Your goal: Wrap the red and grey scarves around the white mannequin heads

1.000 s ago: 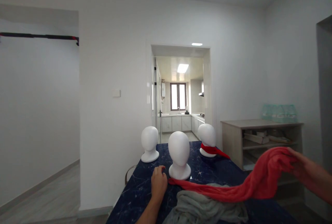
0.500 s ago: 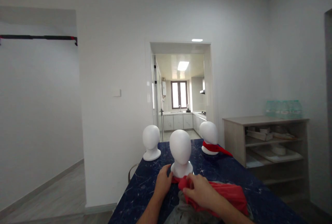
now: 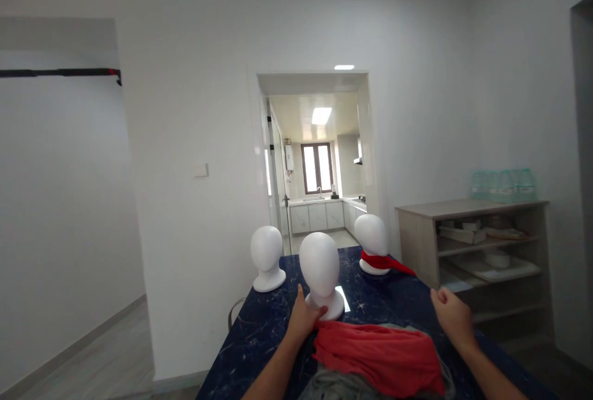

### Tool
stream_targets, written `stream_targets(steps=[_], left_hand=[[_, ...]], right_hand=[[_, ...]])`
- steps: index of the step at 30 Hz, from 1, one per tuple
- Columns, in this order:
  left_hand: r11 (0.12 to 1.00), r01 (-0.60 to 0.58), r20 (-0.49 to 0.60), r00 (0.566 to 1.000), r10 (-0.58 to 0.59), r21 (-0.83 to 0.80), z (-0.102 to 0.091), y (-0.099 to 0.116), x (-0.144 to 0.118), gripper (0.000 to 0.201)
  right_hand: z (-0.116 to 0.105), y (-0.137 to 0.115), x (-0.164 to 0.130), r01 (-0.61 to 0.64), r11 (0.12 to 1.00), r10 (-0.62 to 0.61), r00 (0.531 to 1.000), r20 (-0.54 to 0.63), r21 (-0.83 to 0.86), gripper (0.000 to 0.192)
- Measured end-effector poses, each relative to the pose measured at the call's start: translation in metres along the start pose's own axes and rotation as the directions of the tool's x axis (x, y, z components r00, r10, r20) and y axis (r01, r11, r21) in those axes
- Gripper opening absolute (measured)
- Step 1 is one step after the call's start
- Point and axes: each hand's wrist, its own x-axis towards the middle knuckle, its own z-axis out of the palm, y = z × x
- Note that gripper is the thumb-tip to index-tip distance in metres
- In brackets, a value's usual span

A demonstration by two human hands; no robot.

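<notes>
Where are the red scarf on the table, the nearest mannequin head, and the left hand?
red scarf [image 3: 377,357], head view, middle of the cloth
nearest mannequin head [image 3: 319,264], head view, its blank front
left hand [image 3: 303,318], head view, back of the hand

Even, soft daylight-white room, no hard shadows. Brightest source: ceiling lamp in the kitchen past the doorway, slightly blown out; a smaller lamp glares just above the door frame. Small glossy reflection on the table. Wide-angle bending near the frame edges. Slight motion softness throughout; shelf detail mushy.
</notes>
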Motion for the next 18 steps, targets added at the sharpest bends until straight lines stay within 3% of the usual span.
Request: stream_targets(steps=[3, 8, 11, 14, 18], left_hand=[[1.000, 0.004, -0.061, 0.998, -0.003, 0.024, 0.010, 0.014, 0.001, 0.129], [0.995, 0.028, -0.088, 0.996, -0.020, 0.092, 0.019, 0.033, -0.005, 0.097], [0.998, -0.015, -0.059, 0.998, 0.018, 0.057, 0.015, 0.026, -0.002, 0.077], [0.997, -0.072, -0.050, 0.996, 0.071, -0.020, -0.004, 0.003, 0.006, 0.068], [0.969, -0.227, -0.108, 0.970, 0.217, -0.093, -0.058, -0.039, 0.015, 0.078]], right_hand=[[0.015, 0.036, -0.003, 0.003, 0.998, 0.000, 0.999, 0.048, -0.056, 0.027], [0.035, 0.040, -0.007, 0.098, 0.994, -0.088, 0.980, 0.181, -0.045, 0.022], [0.037, 0.045, -0.003, 0.090, 0.995, -0.080, 0.982, 0.172, -0.053, 0.018], [0.040, 0.052, -0.001, 0.097, 0.993, -0.083, 0.981, 0.176, -0.072, 0.021], [0.047, 0.055, -0.003, 0.127, 0.987, -0.102, 0.968, 0.231, -0.096, 0.036]])
